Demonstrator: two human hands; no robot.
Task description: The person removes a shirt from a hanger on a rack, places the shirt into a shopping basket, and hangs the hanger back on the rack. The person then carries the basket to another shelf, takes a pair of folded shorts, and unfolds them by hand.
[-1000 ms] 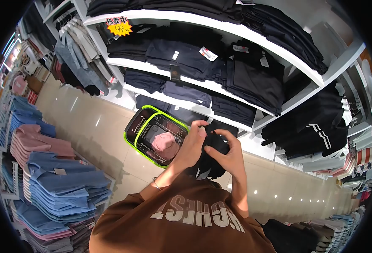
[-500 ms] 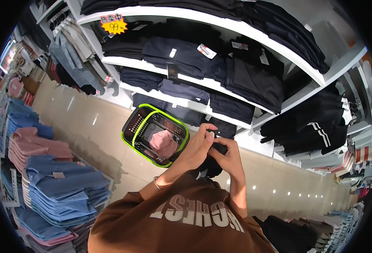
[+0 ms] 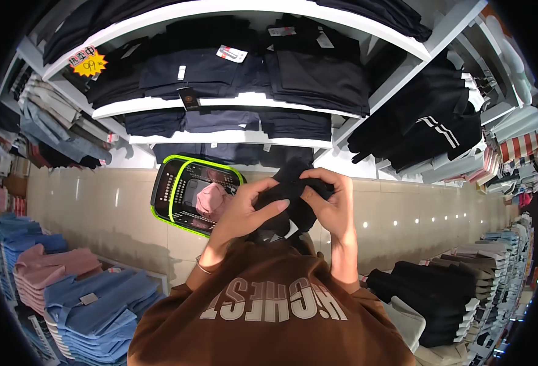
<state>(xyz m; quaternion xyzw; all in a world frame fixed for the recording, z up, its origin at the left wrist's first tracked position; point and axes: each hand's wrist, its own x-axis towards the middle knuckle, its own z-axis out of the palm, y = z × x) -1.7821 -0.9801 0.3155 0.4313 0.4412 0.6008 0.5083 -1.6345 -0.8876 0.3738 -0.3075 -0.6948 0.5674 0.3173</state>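
Both my hands are raised in front of my chest, holding a black garment (image 3: 293,210) whose kind I cannot make out. My left hand (image 3: 244,207) pinches the cloth from the left, thumb pointing inward. On the other side, my right hand (image 3: 333,198) grips the upper edge between thumb and curled fingers. Part of a white tag shows low on the garment. Just left of my left hand, a black shopping basket (image 3: 172,201) with a lime-green rim and handle contains a folded pink cloth item (image 3: 213,198).
Ahead, white shelves (image 3: 220,105) carry folded dark trousers (image 3: 186,70). Black tops (image 3: 424,131) hang at the right. Stacks of blue shirts (image 3: 98,299) and pink shirts (image 3: 52,265) lie at the lower left, black garments (image 3: 424,293) at the lower right. Tiled floor (image 3: 403,207) runs between them.
My view has turned, so the shelves now look level. My hands have moved apart, and more of the black garment shows spread between them.
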